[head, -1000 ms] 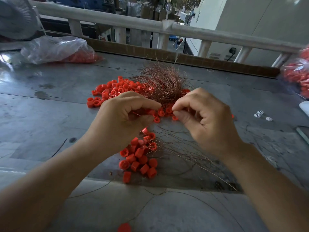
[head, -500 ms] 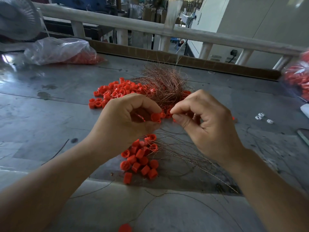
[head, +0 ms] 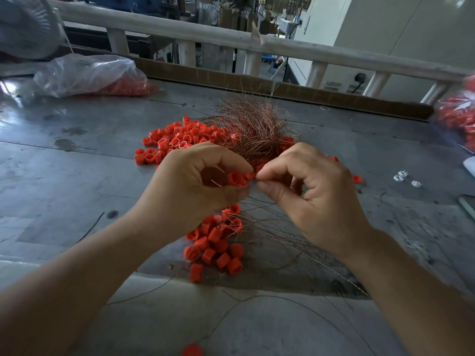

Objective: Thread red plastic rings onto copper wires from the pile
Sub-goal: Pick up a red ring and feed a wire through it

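My left hand [head: 195,186] pinches a red plastic ring [head: 236,179] between thumb and forefinger. My right hand [head: 308,194] pinches a thin copper wire right at the ring's opening; a short wire tip [head: 217,183] shows inside my left palm. Behind the hands lies a tangled pile of copper wires [head: 253,127] beside a spread of loose red rings [head: 180,140]. A second cluster of red rings [head: 216,242], with wires trailing from it to the right, lies under my wrists.
A clear plastic bag of red rings [head: 87,75] sits at the back left, another bag [head: 460,116] at the right edge. Small white parts [head: 404,177] lie right of my hands. A white railing [head: 231,39] runs behind the grey table [head: 64,176]. One red ring [head: 192,350] lies near me.
The ring has come into plain view between my left thumb and forefinger, and my right fingertips have closed in on it with the wire. Both hands stay in the same place.
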Tool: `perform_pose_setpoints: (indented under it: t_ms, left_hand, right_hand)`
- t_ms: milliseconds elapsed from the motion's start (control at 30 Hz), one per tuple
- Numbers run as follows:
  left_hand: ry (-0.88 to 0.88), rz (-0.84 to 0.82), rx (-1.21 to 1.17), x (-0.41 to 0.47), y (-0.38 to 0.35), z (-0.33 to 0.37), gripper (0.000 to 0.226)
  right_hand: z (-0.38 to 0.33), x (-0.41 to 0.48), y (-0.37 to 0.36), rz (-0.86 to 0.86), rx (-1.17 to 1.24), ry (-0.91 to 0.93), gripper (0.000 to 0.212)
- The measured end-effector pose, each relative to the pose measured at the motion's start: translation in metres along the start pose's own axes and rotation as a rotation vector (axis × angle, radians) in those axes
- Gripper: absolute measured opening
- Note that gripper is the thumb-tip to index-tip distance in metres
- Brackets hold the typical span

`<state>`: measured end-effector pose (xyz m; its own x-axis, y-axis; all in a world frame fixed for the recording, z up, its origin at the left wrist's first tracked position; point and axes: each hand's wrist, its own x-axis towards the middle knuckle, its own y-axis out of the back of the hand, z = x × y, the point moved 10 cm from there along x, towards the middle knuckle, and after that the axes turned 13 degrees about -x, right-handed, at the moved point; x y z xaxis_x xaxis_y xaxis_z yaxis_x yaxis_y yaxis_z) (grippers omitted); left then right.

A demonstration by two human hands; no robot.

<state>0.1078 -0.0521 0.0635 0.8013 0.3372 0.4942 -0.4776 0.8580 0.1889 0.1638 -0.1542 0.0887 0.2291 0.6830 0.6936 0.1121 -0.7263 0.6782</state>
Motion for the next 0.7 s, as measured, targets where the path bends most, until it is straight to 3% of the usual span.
perform_pose_setpoints:
  t_ms: [167, 533, 700]
  left_hand:
    - [0.057, 0.025, -0.152, -0.0006, -0.0002, -0.0054, 0.031]
    - [0.060, 0.048, -0.166, -0.0016, 0.0006, -0.0038, 0.028]
    - [0.053, 0.030, -0.215, -0.0013, -0.0011, -0.0048, 0.026]
  right_hand:
    - [0.0001, -0.0004, -0.0005, -0.009, -0.011, -0.004, 0.001]
    - [0.0049, -0.0007, 0.0027, 0.005, 0.089, -0.101, 0.014]
    - [0.0034, -0.0019, -0.0032, -0.038, 0.079, -0.106, 0.003]
